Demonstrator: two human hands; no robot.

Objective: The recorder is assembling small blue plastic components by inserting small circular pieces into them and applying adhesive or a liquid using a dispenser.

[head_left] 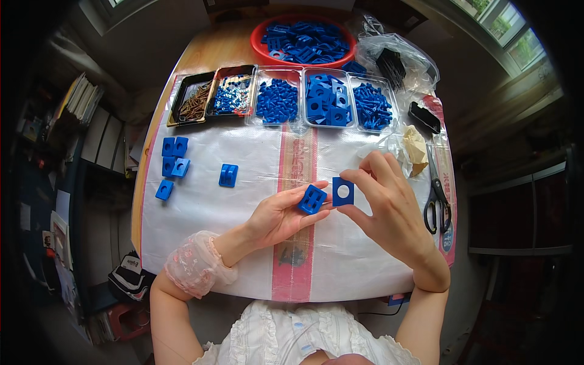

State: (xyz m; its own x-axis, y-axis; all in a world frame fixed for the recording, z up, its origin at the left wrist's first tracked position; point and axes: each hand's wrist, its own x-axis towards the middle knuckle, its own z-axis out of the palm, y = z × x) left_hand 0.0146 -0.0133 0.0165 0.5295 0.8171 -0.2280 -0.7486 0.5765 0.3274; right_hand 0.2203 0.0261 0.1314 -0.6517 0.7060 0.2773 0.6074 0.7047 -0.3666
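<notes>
My left hand (275, 218), palm up over the middle of the table, holds a blue plastic block with rectangular slots (312, 199) near its fingertips. Between thumb and fingers of my right hand (387, 196), a flat blue square plate with a round hole (344, 180) is pinched upright. The plate is just right of the slotted block, close to the left fingertips; whether they touch is hard to tell. Farther left on the sheet lies a single blue ridged block (228, 175). Several blue pieces with round holes (168, 146) are grouped at the left edge.
Along the back stand a black tray of brown screws (196, 101), a black tray of small nuts (232, 96), and clear trays of blue parts (277, 102). Behind them is a red basin (258, 50) heaped with blue pieces. Black-handled scissors (435, 204) lie at the right edge.
</notes>
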